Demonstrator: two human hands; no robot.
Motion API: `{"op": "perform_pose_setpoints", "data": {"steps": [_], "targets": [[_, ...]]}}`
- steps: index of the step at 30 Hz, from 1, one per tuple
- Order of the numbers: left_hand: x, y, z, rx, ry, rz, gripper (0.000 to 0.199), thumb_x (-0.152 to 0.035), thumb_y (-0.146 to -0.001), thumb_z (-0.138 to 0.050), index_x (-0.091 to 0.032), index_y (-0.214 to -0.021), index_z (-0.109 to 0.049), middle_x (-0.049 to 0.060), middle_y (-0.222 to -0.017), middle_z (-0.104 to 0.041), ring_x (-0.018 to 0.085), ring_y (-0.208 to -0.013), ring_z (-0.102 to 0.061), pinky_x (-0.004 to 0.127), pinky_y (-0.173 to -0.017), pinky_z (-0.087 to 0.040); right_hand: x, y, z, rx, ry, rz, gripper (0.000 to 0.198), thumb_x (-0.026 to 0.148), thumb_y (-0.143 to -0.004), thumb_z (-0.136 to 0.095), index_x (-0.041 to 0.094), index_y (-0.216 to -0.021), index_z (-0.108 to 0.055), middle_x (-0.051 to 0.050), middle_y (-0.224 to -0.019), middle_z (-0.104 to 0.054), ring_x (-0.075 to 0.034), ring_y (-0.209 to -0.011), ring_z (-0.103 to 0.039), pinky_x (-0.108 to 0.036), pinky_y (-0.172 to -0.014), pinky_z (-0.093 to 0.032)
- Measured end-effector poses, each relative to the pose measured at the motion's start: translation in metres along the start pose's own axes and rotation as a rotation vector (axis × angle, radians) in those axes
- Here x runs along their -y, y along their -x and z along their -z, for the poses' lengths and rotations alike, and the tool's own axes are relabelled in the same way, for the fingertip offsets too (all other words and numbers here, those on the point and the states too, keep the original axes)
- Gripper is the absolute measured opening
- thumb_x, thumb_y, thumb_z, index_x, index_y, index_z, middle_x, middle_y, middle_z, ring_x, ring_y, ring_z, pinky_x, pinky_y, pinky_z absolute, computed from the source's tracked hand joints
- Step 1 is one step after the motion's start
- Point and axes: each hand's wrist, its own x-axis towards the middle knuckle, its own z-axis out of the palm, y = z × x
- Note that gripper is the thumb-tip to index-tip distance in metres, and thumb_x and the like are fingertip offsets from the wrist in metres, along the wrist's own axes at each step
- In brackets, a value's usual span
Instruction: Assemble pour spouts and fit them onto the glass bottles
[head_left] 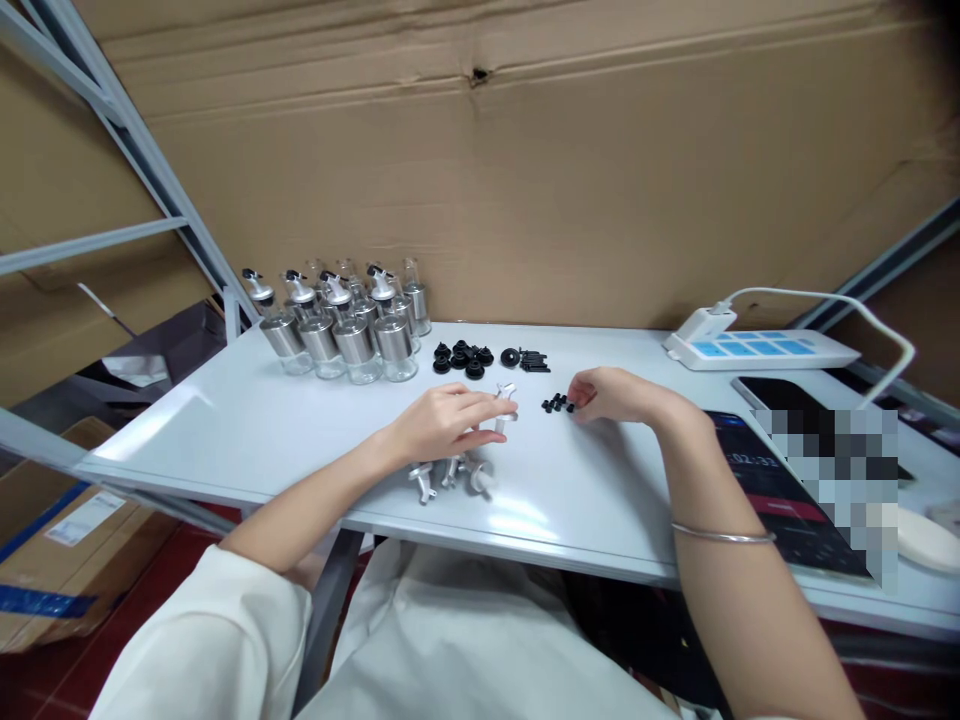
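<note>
On my feed, the left hand (442, 420) pinches 1 spout (505, 390) at its 2 o'clock; I count 3 loose spouts (451, 470) at 6, 4 spouted bottles (321, 340) at 10. The held spout looks glossy silver. The right hand (604, 393), at 3, reaches small black pieces (556, 403); whether it pinches any, I can't tell.

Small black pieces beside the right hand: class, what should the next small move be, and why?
Probably pinch one of the small black pieces and lift it: the right hand has its fingertips at the cluster's edge, though a firm grip cannot be made out, while the left hand already holds a silver spout.
</note>
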Motion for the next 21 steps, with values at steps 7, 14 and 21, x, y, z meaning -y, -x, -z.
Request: {"op": "perform_pose_setpoints", "data": {"steps": [7,14,21], "targets": [[-0.0018,0.001,-0.0004,0.049,0.007,-0.001,0.028,-0.033,-0.091,-0.052,-0.014,-0.109,-0.059,0.006,-0.097,-0.074,0.01,-0.082,-0.07,0.022,-0.071,-0.049,0.0015,-0.0022,-0.0044,-0.05,0.066,-0.015,0.021,0.013,-0.06,-0.062,0.018,-0.081,-0.068,-0.006,-0.087,-0.07,-0.018,-0.071,-0.063,-0.026,-0.062,-0.048],[-0.0048,0.0003,0.0002,0.055,0.009,-0.007,0.027,-0.033,-0.091,-0.053,-0.014,-0.108,-0.059,0.006,-0.097,-0.074,0.01,-0.081,-0.07,0.022,-0.07,-0.05,0.0062,-0.0002,-0.0033,-0.082,0.0,0.036,0.013,0.013,-0.059,-0.064,0.02,-0.069,-0.068,-0.005,-0.076,-0.071,-0.019,-0.067,-0.063,-0.028,-0.061,-0.048],[-0.0038,0.0008,0.0007,0.126,0.006,0.035,0.03,-0.036,-0.093,-0.049,-0.015,-0.11,-0.059,0.007,-0.1,-0.074,0.011,-0.083,-0.07,0.024,-0.072,-0.05,0.0056,0.0052,0.001,-0.114,-0.082,0.08,0.007,0.013,-0.059,-0.062,0.02,-0.061,-0.062,-0.003,-0.066,-0.068,-0.017,-0.06,-0.058,-0.028,-0.057,-0.044]]}}
